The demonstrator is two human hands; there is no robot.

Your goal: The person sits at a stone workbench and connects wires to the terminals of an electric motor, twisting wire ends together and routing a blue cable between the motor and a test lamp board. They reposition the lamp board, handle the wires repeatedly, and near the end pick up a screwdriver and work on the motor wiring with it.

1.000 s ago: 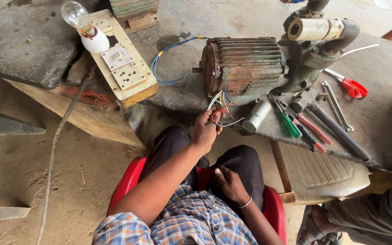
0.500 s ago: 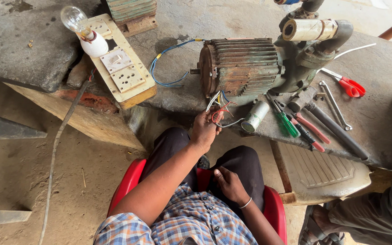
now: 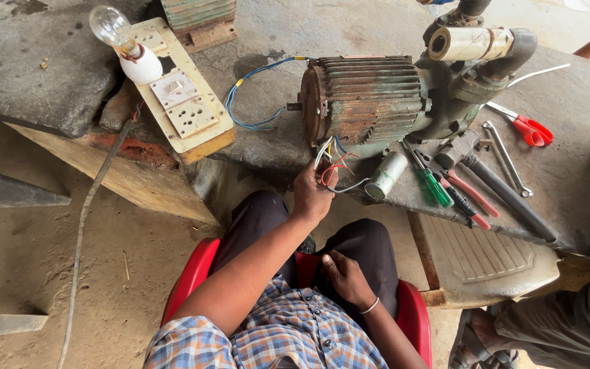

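The left hand is closed on a bundle of loose wires, red, white and blue, which rise from the fingers straight up into the underside of the ribbed electric motor just above. The right hand rests half-curled and empty on the lap, well below, so the left is far nearer. Just right of the left hand lies a silvery capacitor, then a green-handled screwdriver and red-handled pliers. No container shows.

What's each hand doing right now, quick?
Left hand: closed around the wires hanging from the motor.
Right hand: empty, fingers loosely curled, resting on the lap.
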